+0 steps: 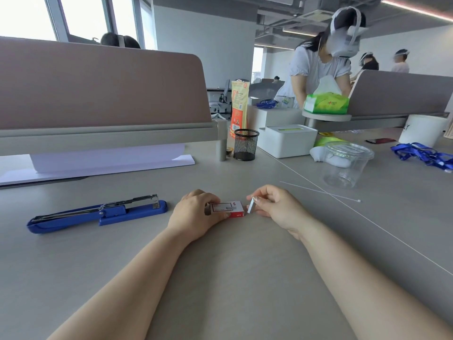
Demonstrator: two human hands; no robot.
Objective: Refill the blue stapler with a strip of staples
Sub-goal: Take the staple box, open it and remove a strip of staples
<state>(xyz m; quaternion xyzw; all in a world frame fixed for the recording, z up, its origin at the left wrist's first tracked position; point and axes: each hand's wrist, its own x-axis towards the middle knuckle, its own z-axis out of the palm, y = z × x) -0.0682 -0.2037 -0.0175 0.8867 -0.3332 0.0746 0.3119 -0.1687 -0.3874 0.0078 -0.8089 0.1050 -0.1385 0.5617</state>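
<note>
The blue stapler (98,213) lies on the grey desk at the left, opened flat, its metal staple channel exposed on top. To its right my left hand (196,214) grips a small red and white staple box (229,210) resting on the desk. My right hand (274,207) pinches a short silvery strip of staples (251,208) between thumb and forefinger, just off the box's right end and tilted upright. The stapler is about a hand's width left of my left hand.
A stack of white paper (98,163) lies behind the stapler under the desk divider. A black mesh pen cup (245,144), a white box (286,140), a clear plastic tub (345,164), a white cable tie (318,191) and blue lanyards (424,155) lie to the right. A person stands behind.
</note>
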